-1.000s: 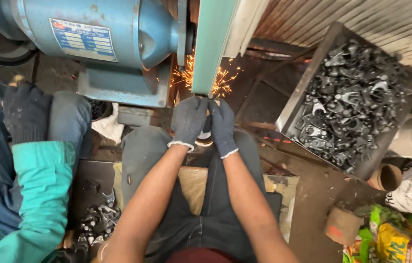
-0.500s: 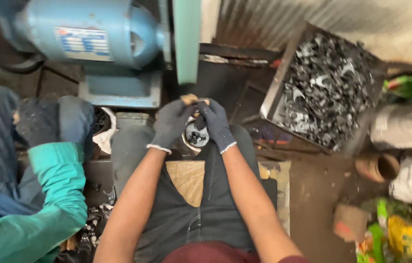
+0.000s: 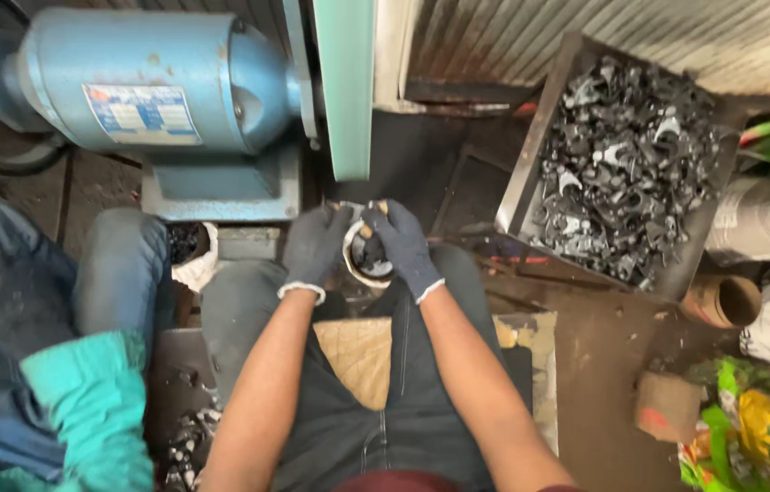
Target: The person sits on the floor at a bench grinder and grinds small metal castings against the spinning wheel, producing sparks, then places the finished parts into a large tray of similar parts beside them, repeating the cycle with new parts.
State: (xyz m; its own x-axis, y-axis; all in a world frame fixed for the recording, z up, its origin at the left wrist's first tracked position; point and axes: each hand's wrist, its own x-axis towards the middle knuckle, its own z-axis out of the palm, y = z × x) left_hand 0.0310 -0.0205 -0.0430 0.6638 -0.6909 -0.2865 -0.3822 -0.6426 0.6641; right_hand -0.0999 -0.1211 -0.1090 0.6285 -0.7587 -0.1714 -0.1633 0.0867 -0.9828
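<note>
While both gloved hands, left hand [image 3: 315, 246] and right hand [image 3: 400, 244], clasp a small metal part [image 3: 367, 252] over the lap, the blue grinder motor [image 3: 157, 82] sits at eleven o'clock and the parts bin [image 3: 517, 182] at two.

left hand [image 3: 314, 246] + right hand [image 3: 401, 244]: gloved, gripping small metal part [image 3: 368, 251] | tray of metal pieces [image 3: 530, 164]: right | blue motor [image 3: 148, 82]: ahead-left

Person at work: clothing and hand coverings
Left hand [image 3: 314, 248] and right hand [image 3: 403, 244]: dark grey knit gloves with pale cuff edging, fabric grimy. Forearms bare, no sleeves visible. Dark grey dusty trousers; black apron with centre seam down the lap; maroon garment edge at the bottom.
</note>
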